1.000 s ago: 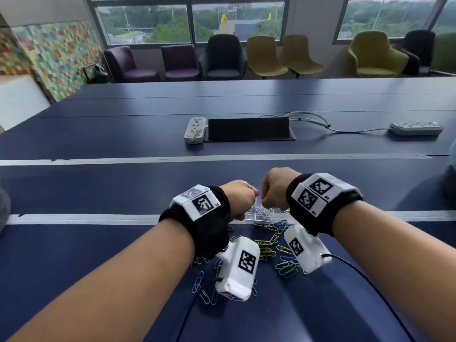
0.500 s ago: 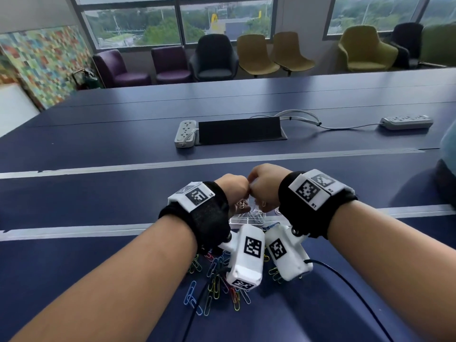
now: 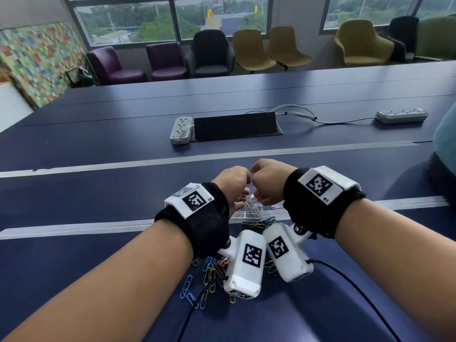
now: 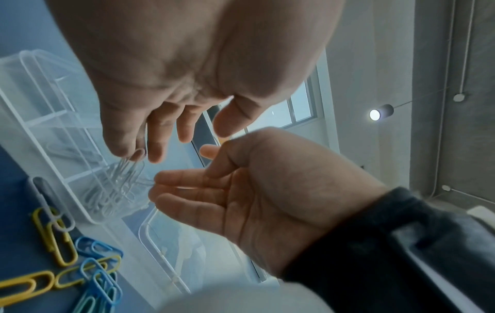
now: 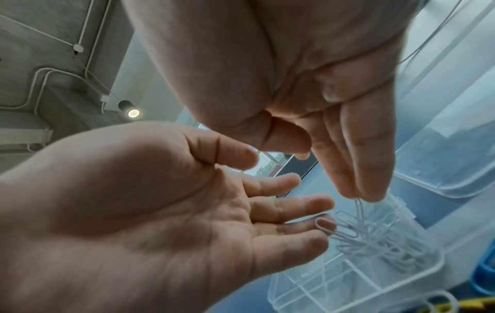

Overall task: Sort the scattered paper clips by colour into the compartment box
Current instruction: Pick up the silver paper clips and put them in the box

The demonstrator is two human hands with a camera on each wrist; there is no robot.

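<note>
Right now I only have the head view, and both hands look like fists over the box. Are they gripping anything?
Observer: No fists. The right wrist view shows the right hand with fingers pointing straight down, thumb apart, and white paper clips dangling in a tangle from the fingertips.
Operator: And the left hand?
Observer: The left hand lies palm open, fingers straight; one fingertip touches a clip loop.
Operator: Where do the clips hang?
Observer: Into a corner compartment of the clear compartment box, which holds only white clips.
</note>
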